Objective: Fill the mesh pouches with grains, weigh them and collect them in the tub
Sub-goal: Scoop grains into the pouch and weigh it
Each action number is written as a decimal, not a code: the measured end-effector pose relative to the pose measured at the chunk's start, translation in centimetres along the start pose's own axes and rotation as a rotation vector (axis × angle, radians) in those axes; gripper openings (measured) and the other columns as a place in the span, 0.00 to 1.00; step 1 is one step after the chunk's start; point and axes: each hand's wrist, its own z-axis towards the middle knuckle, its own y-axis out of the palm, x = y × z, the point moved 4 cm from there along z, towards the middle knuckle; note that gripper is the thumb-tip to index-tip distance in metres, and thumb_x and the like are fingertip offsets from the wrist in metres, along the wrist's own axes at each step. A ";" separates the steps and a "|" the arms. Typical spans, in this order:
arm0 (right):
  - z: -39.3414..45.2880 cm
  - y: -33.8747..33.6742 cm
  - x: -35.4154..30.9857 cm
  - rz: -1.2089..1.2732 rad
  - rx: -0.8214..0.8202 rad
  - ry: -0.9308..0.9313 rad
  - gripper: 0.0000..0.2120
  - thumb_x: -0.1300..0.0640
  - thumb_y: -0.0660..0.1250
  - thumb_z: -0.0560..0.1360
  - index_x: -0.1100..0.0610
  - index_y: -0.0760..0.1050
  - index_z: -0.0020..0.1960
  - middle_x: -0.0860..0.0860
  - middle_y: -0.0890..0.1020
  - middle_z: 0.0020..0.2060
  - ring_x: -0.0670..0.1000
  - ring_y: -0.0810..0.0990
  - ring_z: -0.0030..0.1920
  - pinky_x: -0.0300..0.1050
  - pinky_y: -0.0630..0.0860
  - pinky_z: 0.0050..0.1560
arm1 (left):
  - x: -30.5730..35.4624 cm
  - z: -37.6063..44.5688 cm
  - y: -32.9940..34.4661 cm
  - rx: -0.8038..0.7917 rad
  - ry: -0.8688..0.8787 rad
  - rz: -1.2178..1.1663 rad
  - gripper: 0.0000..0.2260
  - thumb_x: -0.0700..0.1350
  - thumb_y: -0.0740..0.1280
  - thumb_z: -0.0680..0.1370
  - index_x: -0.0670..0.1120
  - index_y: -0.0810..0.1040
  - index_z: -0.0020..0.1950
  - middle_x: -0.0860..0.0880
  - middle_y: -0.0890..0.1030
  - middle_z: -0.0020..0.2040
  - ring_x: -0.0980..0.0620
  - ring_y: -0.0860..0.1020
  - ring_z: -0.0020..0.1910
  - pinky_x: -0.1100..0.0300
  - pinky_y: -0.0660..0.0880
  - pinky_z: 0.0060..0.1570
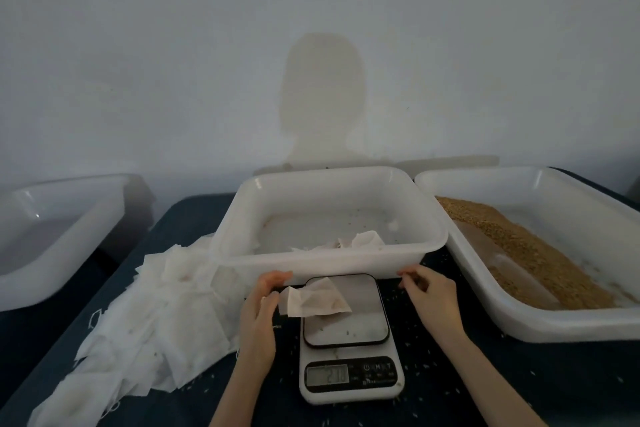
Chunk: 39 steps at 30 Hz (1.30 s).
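My left hand (265, 295) sits at the left edge of the scale (349, 340), fingers curled, and it seems to pinch the left end of a mesh pouch (317, 298) that lies across the weighing plate; I cannot tell how firm that hold is. My right hand (424, 291) is just right of the plate, its fingers loosely bent with the tips drawn together near the front wall of the middle tub (329, 263). I cannot tell whether it pinches anything. The pouch looks creased and lightly filled. The scale's display is lit, but its digits are too blurred for me to read with confidence.

Behind the scale, the middle tub holds a few crumpled pouches near its front wall. To the right, another tub (540, 326) carries a bank of brown grains (512, 250). To the left of my hands, a heap of flat empty pouches (152, 329) spreads over the dark bench (519, 385), where loose grains lie scattered. A third tub (52, 229) stands at the far left.
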 end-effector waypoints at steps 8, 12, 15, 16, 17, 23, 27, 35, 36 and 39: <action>0.1 0.0 0.1 0.002 -0.032 0.014 0.14 0.62 0.68 0.75 0.42 0.78 0.42 0.40 0.82 0.34 0.38 0.80 0.39 0.30 0.72 0.37 | -1.4 0.4 -0.4 0.075 -0.112 0.118 0.16 0.59 0.53 0.73 0.55 0.79 0.44 0.53 0.82 0.43 0.53 0.80 0.44 0.50 0.79 0.44; 0.3 0.1 0.2 0.001 -0.042 0.021 0.14 0.62 0.68 0.74 0.42 0.78 0.42 0.39 0.82 0.34 0.37 0.80 0.39 0.32 0.71 0.40 | -1.9 0.5 -0.4 0.099 -0.147 0.138 0.16 0.59 0.53 0.74 0.55 0.78 0.42 0.53 0.82 0.42 0.54 0.80 0.43 0.54 0.79 0.40; 0.2 0.2 0.2 -0.006 -0.054 0.011 0.14 0.62 0.68 0.74 0.42 0.78 0.42 0.37 0.81 0.36 0.38 0.80 0.40 0.32 0.72 0.40 | -2.0 0.6 -0.5 0.118 -0.157 0.152 0.14 0.52 0.54 0.78 0.54 0.78 0.42 0.52 0.82 0.42 0.53 0.80 0.43 0.55 0.78 0.40; 0.2 0.2 0.2 -0.011 -0.056 0.009 0.14 0.62 0.68 0.74 0.42 0.78 0.42 0.36 0.81 0.36 0.38 0.80 0.40 0.32 0.72 0.40 | -2.1 0.6 -0.5 0.122 -0.162 0.155 0.14 0.49 0.55 0.80 0.53 0.79 0.42 0.52 0.82 0.42 0.52 0.80 0.43 0.53 0.79 0.41; 0.2 0.2 0.2 -0.012 -0.056 0.010 0.14 0.62 0.68 0.75 0.42 0.78 0.42 0.37 0.81 0.36 0.38 0.80 0.40 0.32 0.72 0.39 | -2.2 0.6 -0.5 0.127 -0.167 0.159 0.15 0.47 0.55 0.81 0.53 0.79 0.42 0.52 0.82 0.42 0.52 0.80 0.44 0.52 0.79 0.43; 0.3 0.3 0.2 -0.007 -0.066 0.022 0.14 0.62 0.68 0.75 0.42 0.78 0.42 0.36 0.81 0.37 0.37 0.80 0.40 0.27 0.72 0.37 | -2.3 0.7 -0.4 0.137 -0.169 0.182 0.15 0.44 0.56 0.82 0.55 0.79 0.42 0.55 0.82 0.42 0.55 0.80 0.42 0.55 0.78 0.42; 0.3 0.3 0.4 0.002 -0.066 0.038 0.14 0.62 0.68 0.75 0.42 0.78 0.42 0.36 0.81 0.37 0.38 0.80 0.40 0.30 0.72 0.38 | -2.1 0.7 -0.4 0.133 -0.151 0.213 0.15 0.44 0.56 0.82 0.55 0.78 0.41 0.55 0.82 0.42 0.58 0.79 0.42 0.59 0.75 0.42; 0.3 0.4 0.4 0.010 -0.074 0.033 0.13 0.62 0.68 0.75 0.43 0.79 0.43 0.37 0.82 0.37 0.38 0.80 0.40 0.31 0.72 0.38 | -1.2 0.3 -0.2 0.088 -0.129 0.214 0.14 0.47 0.56 0.80 0.56 0.78 0.40 0.54 0.81 0.40 0.53 0.79 0.42 0.51 0.77 0.46; 0.3 0.4 0.4 0.010 -0.074 0.031 0.13 0.62 0.68 0.75 0.43 0.79 0.43 0.37 0.82 0.37 0.38 0.80 0.40 0.30 0.73 0.38 | -0.8 0.2 0.0 0.073 -0.112 0.208 0.12 0.51 0.56 0.78 0.56 0.78 0.40 0.54 0.81 0.39 0.54 0.78 0.41 0.53 0.77 0.44; 0.3 0.4 0.3 0.011 -0.073 0.018 0.13 0.62 0.68 0.75 0.43 0.79 0.43 0.37 0.82 0.37 0.38 0.80 0.40 0.26 0.72 0.39 | 0.4 -0.3 0.2 0.045 0.002 0.291 0.12 0.59 0.57 0.72 0.56 0.77 0.42 0.55 0.80 0.37 0.57 0.77 0.38 0.60 0.74 0.38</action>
